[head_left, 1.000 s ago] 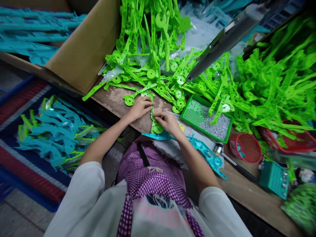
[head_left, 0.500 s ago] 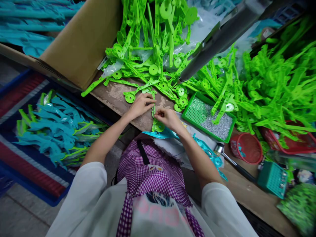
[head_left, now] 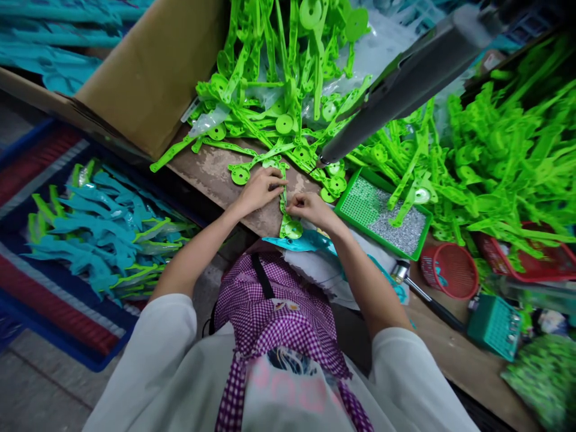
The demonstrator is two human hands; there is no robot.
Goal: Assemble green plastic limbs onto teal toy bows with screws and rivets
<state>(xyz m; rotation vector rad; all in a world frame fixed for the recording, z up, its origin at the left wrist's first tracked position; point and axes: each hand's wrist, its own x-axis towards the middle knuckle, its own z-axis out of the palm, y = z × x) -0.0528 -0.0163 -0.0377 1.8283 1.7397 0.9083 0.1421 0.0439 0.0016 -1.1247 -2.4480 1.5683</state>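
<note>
A long bright-green plastic part (head_left: 284,201) with a round disc at its near end lies on the bench in front of me. Its far end is partly covered by my left hand (head_left: 264,189), whose fingers are bent and pressed on it. My right hand (head_left: 310,208) is closed in a pinch over the part's middle; what the fingertips hold is too small to make out. Just below, a blue plastic part (head_left: 299,243) lies on a white sheet, partly behind my right forearm. A grey power screwdriver (head_left: 360,123) points down beyond my hands.
Heaped green parts (head_left: 288,90) fill the bench's far side. On the right are a green tray (head_left: 427,231) of small metal pieces, a hammer (head_left: 432,297), a red basket (head_left: 450,273) and a teal basket (head_left: 492,327). At left stand a cardboard box (head_left: 148,72) and a blue crate (head_left: 96,363).
My right fingertips have come down onto the green part's middle from just beside it. My left hand stays in place on it. The whole view has shifted slightly.
</note>
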